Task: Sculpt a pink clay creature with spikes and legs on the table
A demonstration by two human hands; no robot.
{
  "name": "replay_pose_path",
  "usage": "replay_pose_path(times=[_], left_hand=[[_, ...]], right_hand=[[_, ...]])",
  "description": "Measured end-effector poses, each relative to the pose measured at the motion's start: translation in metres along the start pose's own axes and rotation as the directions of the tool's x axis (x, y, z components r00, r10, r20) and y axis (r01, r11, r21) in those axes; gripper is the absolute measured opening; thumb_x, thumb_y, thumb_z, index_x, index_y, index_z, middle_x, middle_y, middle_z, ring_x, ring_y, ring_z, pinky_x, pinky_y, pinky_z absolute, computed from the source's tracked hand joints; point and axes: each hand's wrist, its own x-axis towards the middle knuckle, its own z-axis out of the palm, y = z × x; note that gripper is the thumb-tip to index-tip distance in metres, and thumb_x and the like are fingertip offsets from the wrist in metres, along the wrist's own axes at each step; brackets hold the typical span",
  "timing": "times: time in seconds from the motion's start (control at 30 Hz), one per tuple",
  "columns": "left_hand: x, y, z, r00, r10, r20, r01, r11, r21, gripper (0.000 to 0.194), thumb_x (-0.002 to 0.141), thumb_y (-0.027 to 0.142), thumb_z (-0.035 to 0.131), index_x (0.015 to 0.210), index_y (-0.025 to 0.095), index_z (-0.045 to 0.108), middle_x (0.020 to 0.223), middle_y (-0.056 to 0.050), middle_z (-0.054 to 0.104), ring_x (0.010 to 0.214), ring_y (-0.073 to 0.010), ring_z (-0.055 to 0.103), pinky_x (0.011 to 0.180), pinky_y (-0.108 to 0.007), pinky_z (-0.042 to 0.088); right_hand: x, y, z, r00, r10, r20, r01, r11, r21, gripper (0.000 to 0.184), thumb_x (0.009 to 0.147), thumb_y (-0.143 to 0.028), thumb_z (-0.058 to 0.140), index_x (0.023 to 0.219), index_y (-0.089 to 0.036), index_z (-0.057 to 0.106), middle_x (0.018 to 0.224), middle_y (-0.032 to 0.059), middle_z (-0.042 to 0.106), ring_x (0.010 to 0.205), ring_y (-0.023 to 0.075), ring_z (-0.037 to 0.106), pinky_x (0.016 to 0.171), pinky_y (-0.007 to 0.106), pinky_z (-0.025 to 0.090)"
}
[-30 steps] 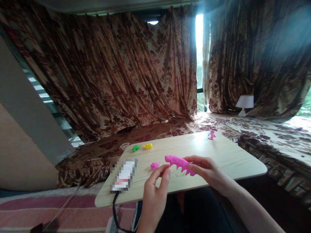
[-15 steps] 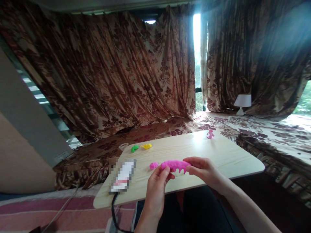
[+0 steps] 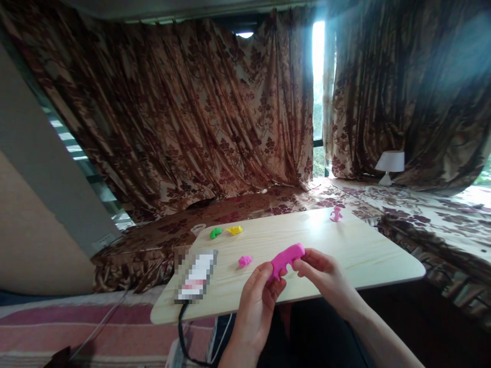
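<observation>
A pink clay figure (image 3: 286, 258) with stubby legs is held above the near part of a pale wooden table (image 3: 360, 250). My left hand (image 3: 259, 301) pinches its lower end with thumb and fingers. My right hand (image 3: 326, 273) grips its upper end from the right. The figure tilts up toward the right. A small pink clay lump (image 3: 244, 261) lies on the table just left of my hands.
A green clay piece (image 3: 215, 233) and a yellow one (image 3: 234, 230) lie at the table's far left. A small pink figure (image 3: 336, 214) stands at the far edge. A blurred-out flat device (image 3: 196, 275) with a dark cable lies at the left. Patterned curtains and a white lamp (image 3: 388, 166) are behind.
My left hand, first apart from the pink figure, closed on its left end. The two hands then turned the figure from lying level to tilting upward.
</observation>
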Motion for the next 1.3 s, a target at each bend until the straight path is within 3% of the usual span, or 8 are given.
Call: replay_pose_path(times=[0.17, 0.27, 0.47, 0.8, 1.03, 1.3], left_hand=[[-0.007, 0.011, 0.013, 0.979, 0.205, 0.018, -0.196, 0.904, 0.381, 0.023, 0.078, 0.036, 0.064, 0.088, 0.015, 0.062, 0.073, -0.001, 0.067, 0.066, -0.0116, 0.059, 0.063, -0.022, 0.045], [-0.007, 0.014, 0.02, 0.976, 0.215, 0.043, -0.211, 0.868, 0.449, 0.035, 0.075, 0.037, 0.066, 0.103, 0.016, 0.061, 0.078, -0.003, 0.069, 0.067, -0.0146, 0.062, 0.058, -0.023, 0.045], [-0.01, 0.011, 0.025, 0.976, 0.216, -0.027, -0.183, 0.883, 0.432, 0.031, 0.079, 0.036, 0.062, 0.102, 0.016, 0.063, 0.085, -0.005, 0.07, 0.068, -0.0154, 0.065, 0.058, -0.023, 0.047], [-0.01, 0.011, 0.018, 0.989, 0.14, 0.037, -0.14, 0.858, 0.494, 0.04, 0.075, 0.036, 0.067, 0.11, 0.018, 0.064, 0.089, -0.006, 0.07, 0.069, -0.0151, 0.065, 0.06, -0.023, 0.049], [-0.005, 0.006, 0.01, 0.996, 0.084, 0.012, -0.084, 0.964, 0.251, 0.038, 0.081, 0.036, 0.061, 0.115, 0.017, 0.06, 0.092, -0.007, 0.069, 0.063, -0.0092, 0.062, 0.059, -0.019, 0.047], [-0.007, 0.004, 0.01, 0.997, 0.072, 0.036, -0.079, 0.954, 0.288, 0.038, 0.083, 0.036, 0.06, 0.116, 0.017, 0.058, 0.089, -0.008, 0.069, 0.066, -0.0128, 0.064, 0.053, -0.018, 0.044]], right_hand=[[-0.003, -0.002, 0.007, 0.999, -0.009, 0.046, 0.008, 0.999, 0.032, 0.021, 0.079, -0.031, 0.067, 0.094, -0.017, 0.069, 0.081, 0.002, 0.068, 0.076, 0.0161, 0.061, 0.069, 0.025, 0.048], [-0.004, -0.002, 0.01, 0.997, -0.044, 0.064, 0.043, 0.999, 0.013, 0.021, 0.079, -0.03, 0.067, 0.096, -0.017, 0.068, 0.083, 0.0031, 0.068, 0.08, 0.018, 0.061, 0.072, 0.027, 0.048], [-0.005, 0.003, 0.006, 0.998, -0.053, -0.026, 0.049, 0.99, -0.13, 0.016, 0.08, -0.032, 0.065, 0.084, -0.017, 0.067, 0.076, 0.0024, 0.066, 0.069, 0.0149, 0.058, 0.063, 0.025, 0.046], [-0.006, -0.002, 0.005, 0.998, -0.065, -0.008, 0.061, 0.974, -0.22, 0.019, 0.084, -0.032, 0.059, 0.079, -0.015, 0.065, 0.07, 0.0012, 0.061, 0.067, 0.0141, 0.053, 0.061, 0.025, 0.043], [-0.006, -0.009, -0.002, 0.999, -0.032, 0.022, 0.037, 0.95, -0.309, 0.022, 0.087, -0.035, 0.054, 0.086, -0.016, 0.065, 0.075, 0.0018, 0.062, 0.071, 0.0151, 0.054, 0.064, 0.025, 0.043], [-0.006, 0.001, 0.006, 0.998, -0.056, 0.034, 0.064, 0.957, -0.283, 0.021, 0.086, -0.037, 0.056, 0.085, -0.016, 0.063, 0.08, 0.0031, 0.063, 0.073, 0.0166, 0.059, 0.064, 0.026, 0.046]])
